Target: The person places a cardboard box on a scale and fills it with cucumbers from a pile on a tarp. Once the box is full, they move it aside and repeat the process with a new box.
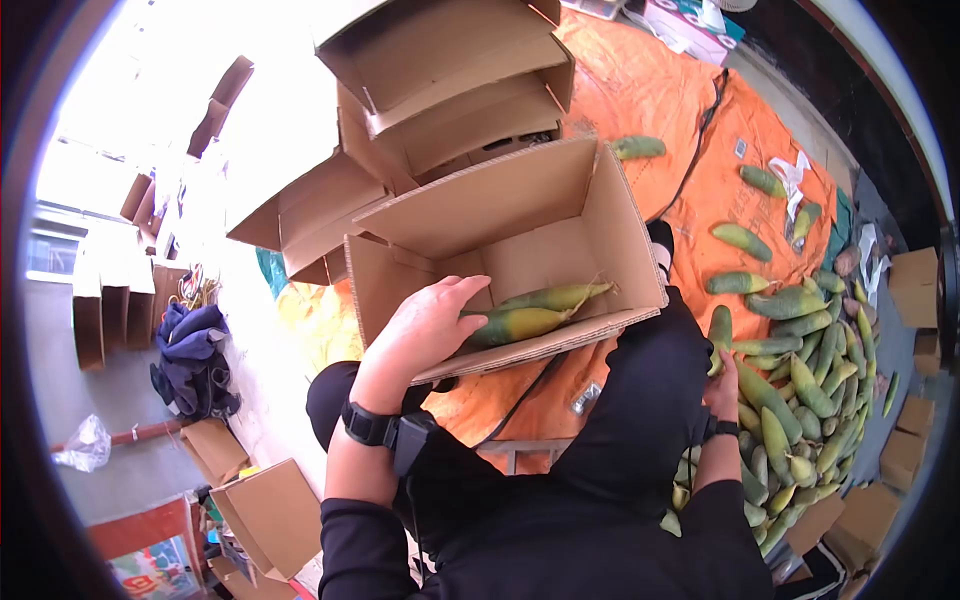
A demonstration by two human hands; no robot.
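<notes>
An open cardboard box [520,205] stands tilted in front of my knees, with two green-yellow radishes [525,322] lying at its near side. My left hand [428,318] reaches over the box's near left edge, fingers spread, thumb touching or just above the nearer radish; whether it grips it is not clear, but the fingers look apart. At my right side, my right hand [722,382] is closed around a green radish [720,332], held upright beside my knee. A large pile of radishes [810,385] lies right next to that hand.
More open boxes [450,75] stand behind the box. Several loose radishes lie on the orange sheet [640,90], crossed by a black cable [700,140]. Dark blue cloth [190,350] and a flattened carton [268,515] are at left; further cartons [914,288] stand at far right.
</notes>
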